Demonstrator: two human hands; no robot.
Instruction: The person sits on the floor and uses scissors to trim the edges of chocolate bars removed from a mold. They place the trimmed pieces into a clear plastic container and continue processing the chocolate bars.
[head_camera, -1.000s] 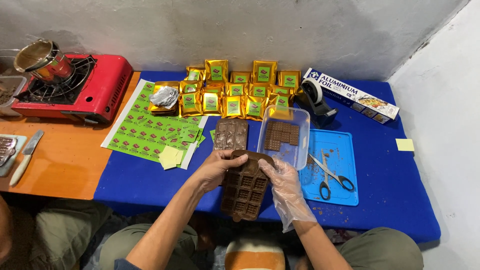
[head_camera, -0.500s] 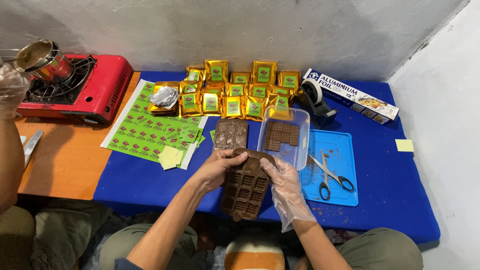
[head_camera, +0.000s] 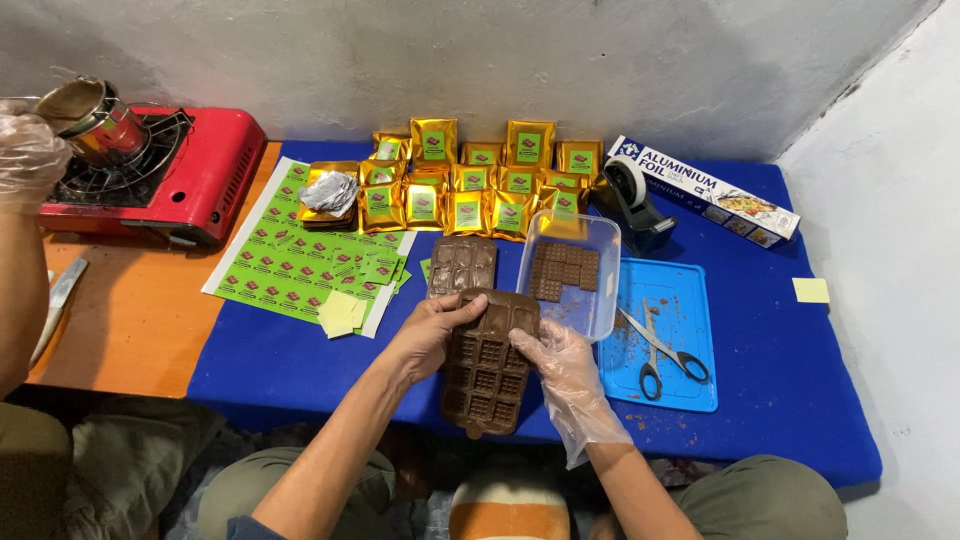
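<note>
Brown and floppy-looking, the chocolate mould (head_camera: 487, 362) sits at six o'clock on the blue table (head_camera: 780, 380), pinched by the bare left hand (head_camera: 428, 335) and gloved right hand (head_camera: 562, 352) at its upper edges, likely light, bendable, best gripped there.

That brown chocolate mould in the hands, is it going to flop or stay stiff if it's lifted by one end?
The brown mould is probably soft silicone: both the left hand and the right hand grip it, and its top edge looks curled. Lifted by one end, it would likely sag. Filled cavities may add weight.
</note>
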